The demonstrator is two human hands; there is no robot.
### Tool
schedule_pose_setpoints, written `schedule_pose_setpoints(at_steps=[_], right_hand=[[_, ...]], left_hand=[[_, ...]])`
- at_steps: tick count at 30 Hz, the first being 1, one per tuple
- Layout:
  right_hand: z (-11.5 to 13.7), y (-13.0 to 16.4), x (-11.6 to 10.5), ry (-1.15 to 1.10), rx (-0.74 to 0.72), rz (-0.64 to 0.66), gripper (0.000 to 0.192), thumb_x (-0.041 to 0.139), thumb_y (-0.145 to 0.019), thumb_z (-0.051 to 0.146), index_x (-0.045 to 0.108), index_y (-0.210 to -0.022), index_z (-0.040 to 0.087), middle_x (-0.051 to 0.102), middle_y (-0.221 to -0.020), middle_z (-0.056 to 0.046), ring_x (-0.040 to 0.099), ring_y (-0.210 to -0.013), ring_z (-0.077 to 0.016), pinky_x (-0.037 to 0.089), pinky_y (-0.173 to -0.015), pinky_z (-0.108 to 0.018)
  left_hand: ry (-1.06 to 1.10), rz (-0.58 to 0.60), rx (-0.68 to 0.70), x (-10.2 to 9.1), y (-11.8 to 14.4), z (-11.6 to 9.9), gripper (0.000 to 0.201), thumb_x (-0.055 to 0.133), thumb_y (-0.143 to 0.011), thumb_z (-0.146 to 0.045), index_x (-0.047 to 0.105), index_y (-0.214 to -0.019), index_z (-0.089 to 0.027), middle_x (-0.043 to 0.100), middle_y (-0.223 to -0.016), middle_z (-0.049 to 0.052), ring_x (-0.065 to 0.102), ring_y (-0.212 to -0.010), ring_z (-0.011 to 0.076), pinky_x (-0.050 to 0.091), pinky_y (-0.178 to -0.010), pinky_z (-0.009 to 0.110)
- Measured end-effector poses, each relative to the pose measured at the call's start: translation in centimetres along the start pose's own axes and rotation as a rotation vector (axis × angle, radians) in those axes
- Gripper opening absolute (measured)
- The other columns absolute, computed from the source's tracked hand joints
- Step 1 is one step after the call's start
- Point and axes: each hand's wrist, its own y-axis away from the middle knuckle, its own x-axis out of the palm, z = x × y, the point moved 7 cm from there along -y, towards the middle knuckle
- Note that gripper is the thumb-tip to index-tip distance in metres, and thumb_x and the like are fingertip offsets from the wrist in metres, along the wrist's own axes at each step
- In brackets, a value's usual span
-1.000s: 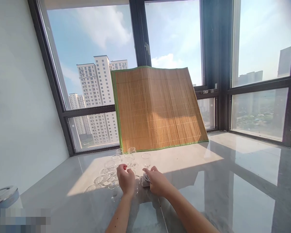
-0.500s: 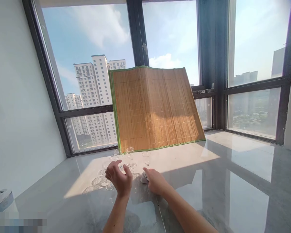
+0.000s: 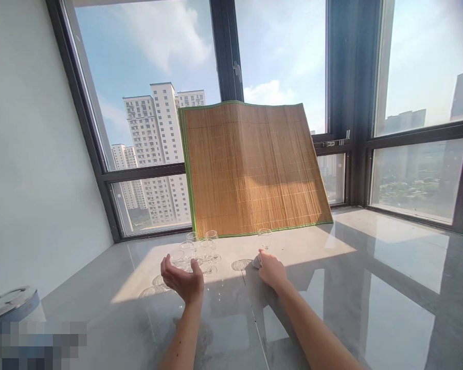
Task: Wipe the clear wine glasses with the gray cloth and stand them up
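Note:
My left hand [image 3: 183, 280] is cupped at the near side of a group of clear stemmed glasses [image 3: 207, 247], thumb and fingers apart. It partly hides the nearest ones, so I cannot tell whether it touches them. To the right, my right hand [image 3: 273, 270] is closed low on a separate clear stemmed glass [image 3: 265, 236], whose bowl stands up beyond the fingers. A small whitish bit, perhaps cloth [image 3: 256, 261], shows at the fingertips. The glasses stand upright on a glossy grey stone surface [image 3: 231, 329], several of them close together.
Behind the glasses a bamboo mat [image 3: 258, 169] with green edging leans against the dark window frame [image 3: 227, 51]. A lidded container [image 3: 15, 303] stands at the lower left, by the white wall [image 3: 27, 154]. Sunlight and reflections cross the stone surface.
My right hand has moved right and away from me with its glass, widening the gap to the group. My left hand has shifted slightly left, its fingers spread wider. The view has turned slightly.

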Motion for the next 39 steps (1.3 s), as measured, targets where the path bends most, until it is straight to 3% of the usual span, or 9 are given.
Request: schedule_pose_setpoints(at_steps=[4,12,16,19,23,27,33,39], right_hand=[[-1.9,-0.6,-0.3,-0.009,0.084,-0.040,0.064,0.043,-0.077,0.005,0.044,-0.141,0.013,0.064,-0.119,-0.018,0.058,-0.113,-0.0281,0.042,-0.083,-0.035],[-3.8,-1.2,-0.7,-0.018,0.161,-0.092,0.066,0.043,-0.076,0.004,0.044,-0.141,0.014,0.062,-0.124,-0.017,0.049,-0.126,-0.0285,0.039,-0.093,-0.038],[-3.3,-1.1,-0.8,0.038,0.165,-0.114,0.065,0.044,-0.076,0.002,0.045,-0.140,0.014,0.059,-0.128,-0.018,0.038,-0.135,-0.0307,0.036,-0.097,-0.041],[-2.7,-0.8,-0.9,0.073,0.165,-0.103,0.060,0.046,-0.078,0.003,0.049,-0.136,0.015,0.063,-0.119,-0.018,0.048,-0.125,-0.0309,0.039,-0.091,-0.041],[-2.4,-0.8,-0.9,0.074,0.164,-0.100,0.051,0.047,-0.078,0.005,0.055,-0.127,0.016,0.065,-0.112,-0.017,0.054,-0.114,-0.0312,0.041,-0.085,-0.040],[-2.7,-0.9,-0.8,0.052,0.167,-0.101,0.055,0.045,-0.077,0.006,0.053,-0.130,0.019,0.064,-0.117,-0.015,0.053,-0.117,-0.0295,0.041,-0.083,-0.037],[-3.1,-0.9,-1.1,0.014,0.178,-0.106,0.061,0.044,-0.075,0.005,0.049,-0.134,0.018,0.065,-0.117,-0.015,0.056,-0.116,-0.0276,0.041,-0.083,-0.035],[-1.6,-0.8,-1.0,-0.100,0.154,-0.094,0.078,0.044,-0.072,0.002,0.030,-0.148,0.012,0.066,-0.109,-0.018,0.058,-0.110,-0.0288,0.042,-0.075,-0.032]], left_hand=[[-0.014,0.013,-0.166,0.3,0.1,2.0,0.069,0.058,-0.074,-0.029,0.029,-0.137,-0.022,0.038,-0.142,0.016,0.034,-0.136,0.0328,0.026,-0.110,0.055],[-0.086,0.175,-0.390,1.7,0.7,4.6,0.078,0.056,-0.075,-0.030,0.018,-0.143,-0.022,0.039,-0.144,0.021,0.040,-0.133,0.0365,0.027,-0.107,0.059],[-0.080,0.284,-0.512,2.4,1.1,5.8,0.075,0.050,-0.078,-0.024,0.016,-0.145,-0.020,0.056,-0.130,0.018,0.054,-0.120,0.0340,0.028,-0.106,0.057],[-0.050,0.306,-0.450,2.6,1.3,5.0,0.068,0.045,-0.077,-0.015,0.025,-0.142,-0.021,0.064,-0.113,0.012,0.061,-0.109,0.0301,0.034,-0.100,0.053],[0.094,0.303,-0.179,2.7,1.8,1.2,0.060,0.043,-0.079,-0.014,0.033,-0.138,-0.022,0.063,-0.100,0.007,0.062,-0.094,0.0232,0.045,-0.084,0.038],[0.203,0.406,0.007,3.2,3.2,-1.6,0.055,0.044,-0.083,-0.018,0.036,-0.137,-0.022,0.061,-0.095,0.005,0.059,-0.089,0.0195,0.046,-0.078,0.031],[0.213,0.595,0.015,4.7,4.6,-1.4,0.057,0.044,-0.084,-0.024,0.036,-0.141,-0.019,0.064,-0.096,0.005,0.060,-0.079,0.0175,0.048,-0.073,0.030],[0.237,0.797,0.015,6.4,5.9,-1.2,0.051,0.048,-0.084,-0.038,0.056,-0.129,-0.014,0.069,-0.082,0.004,0.063,-0.073,0.0185,0.050,-0.069,0.030]])
